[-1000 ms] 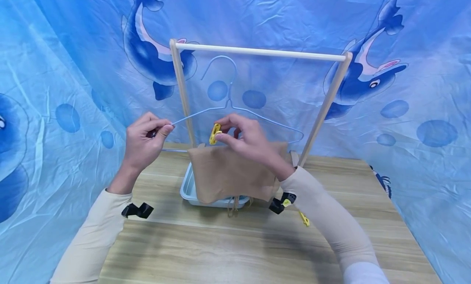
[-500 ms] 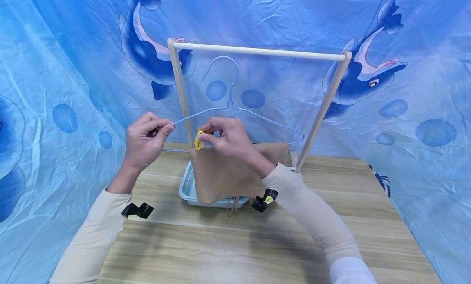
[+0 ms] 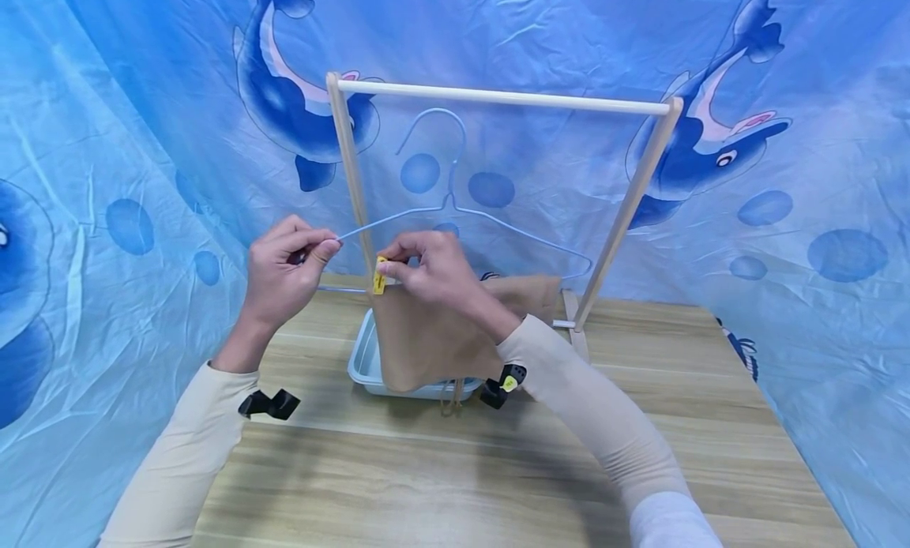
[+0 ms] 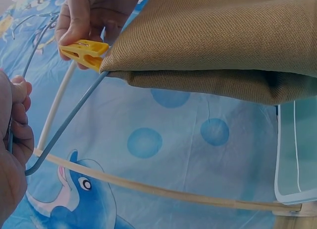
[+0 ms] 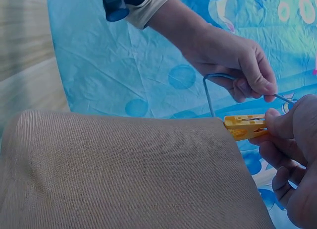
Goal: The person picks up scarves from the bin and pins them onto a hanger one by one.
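Note:
My left hand [image 3: 287, 264] grips the left end of a blue wire hanger [image 3: 408, 211], whose hook stands upright. Over the hanger's bottom bar hangs a folded brown cloth [image 3: 434, 335]. My right hand [image 3: 437, 268] pinches a yellow clothespin [image 3: 380, 275] between thumb and fingers, at the cloth's upper left corner. In the left wrist view the tip of the clothespin [image 4: 86, 53] meets the cloth's folded edge beside the bar. The right wrist view has the clothespin [image 5: 245, 126] lying level against the same corner. Part of the cloth is hidden behind my right forearm.
Behind the hanger stands a wooden rack with a white top rod [image 3: 498, 98]. A light blue basin [image 3: 362, 366] sits under the cloth on the wood-grain table [image 3: 398, 485]. Thin brown strings [image 3: 451, 402] dangle over the basin's front rim. A blue dolphin-print curtain [image 3: 569, 27] surrounds the table.
My right hand has moved left and slightly down, bringing the yellow clothespin from above the cloth to its upper left corner. My left hand keeps its grip on the hanger.

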Tool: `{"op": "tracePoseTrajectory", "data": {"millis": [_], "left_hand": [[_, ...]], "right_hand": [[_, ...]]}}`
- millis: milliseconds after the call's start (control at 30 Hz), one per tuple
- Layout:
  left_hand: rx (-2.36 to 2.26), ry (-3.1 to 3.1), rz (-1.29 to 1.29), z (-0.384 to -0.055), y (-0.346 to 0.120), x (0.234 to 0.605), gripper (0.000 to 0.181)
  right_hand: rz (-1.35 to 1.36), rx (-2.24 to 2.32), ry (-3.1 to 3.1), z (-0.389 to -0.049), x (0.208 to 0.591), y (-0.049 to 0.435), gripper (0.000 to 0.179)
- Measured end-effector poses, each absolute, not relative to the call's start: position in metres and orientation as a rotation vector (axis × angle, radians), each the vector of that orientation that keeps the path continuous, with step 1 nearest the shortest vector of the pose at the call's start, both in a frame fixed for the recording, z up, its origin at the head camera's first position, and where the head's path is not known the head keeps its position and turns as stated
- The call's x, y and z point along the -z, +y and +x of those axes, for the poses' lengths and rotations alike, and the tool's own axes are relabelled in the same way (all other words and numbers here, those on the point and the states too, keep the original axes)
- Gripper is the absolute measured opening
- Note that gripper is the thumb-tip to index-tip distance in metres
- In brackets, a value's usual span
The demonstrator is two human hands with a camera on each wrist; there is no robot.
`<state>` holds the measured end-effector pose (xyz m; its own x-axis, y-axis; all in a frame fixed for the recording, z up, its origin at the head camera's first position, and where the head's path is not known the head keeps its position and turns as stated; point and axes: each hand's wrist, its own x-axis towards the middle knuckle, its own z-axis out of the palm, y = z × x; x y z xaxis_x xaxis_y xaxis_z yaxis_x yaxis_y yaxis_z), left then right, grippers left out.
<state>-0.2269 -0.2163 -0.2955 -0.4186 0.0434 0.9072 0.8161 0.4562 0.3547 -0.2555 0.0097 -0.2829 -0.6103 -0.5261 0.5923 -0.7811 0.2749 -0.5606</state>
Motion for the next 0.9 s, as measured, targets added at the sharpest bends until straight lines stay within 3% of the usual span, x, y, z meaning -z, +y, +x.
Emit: {"op": "tracePoseTrajectory", "data": {"millis": [467, 900], "left_hand": [[1.076, -1.776, -0.744, -0.2248, -0.2152, 0.2953, 0.019], [1.069, -1.802, -0.768, -0.2246, -0.2153, 0.3011, 0.019]], "right_hand": [[1.247, -1.208, -2.352, -0.2536, 0.2894, 0.0025, 0.007], [1.215, -1.285, -2.421, -0.2551, 0.2904, 0.0048, 0.032]]}}
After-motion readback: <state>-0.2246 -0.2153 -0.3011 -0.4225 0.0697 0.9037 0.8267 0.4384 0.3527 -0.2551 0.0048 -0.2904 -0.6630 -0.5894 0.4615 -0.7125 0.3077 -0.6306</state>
